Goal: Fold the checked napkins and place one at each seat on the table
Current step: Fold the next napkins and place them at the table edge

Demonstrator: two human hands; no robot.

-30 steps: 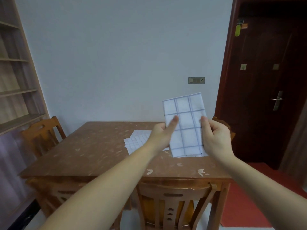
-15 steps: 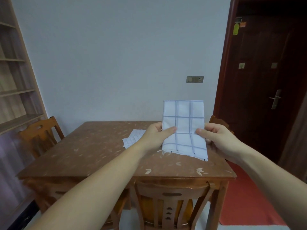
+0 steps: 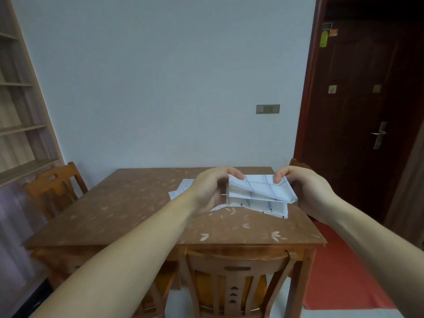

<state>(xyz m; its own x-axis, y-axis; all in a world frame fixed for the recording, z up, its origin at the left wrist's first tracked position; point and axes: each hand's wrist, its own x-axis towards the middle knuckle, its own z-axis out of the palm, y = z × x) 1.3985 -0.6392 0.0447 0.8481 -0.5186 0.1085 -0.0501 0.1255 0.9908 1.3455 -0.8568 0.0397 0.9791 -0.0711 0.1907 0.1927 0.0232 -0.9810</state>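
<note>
Between the left hand and the right hand, raised over the far right part of the table: the checked napkin, folded into several layers, long axis running straight across from one grip to the other. Pinched at the upper left corner by the left thumb and fingers, and at the upper right corner by the right; both hands closed on cloth. Equally near to each hand, so no reach needed. Lower layers sagging open beneath the grips; cannot tell whether the hanging edge touches the wood. Beyond and left of the left grip, flat on the table: the remaining napkins, partly hidden by that hand. Fold probably unfinished, judging by the gaping layers; likely needs closing before being laid down toward the chair below the grips.
</note>
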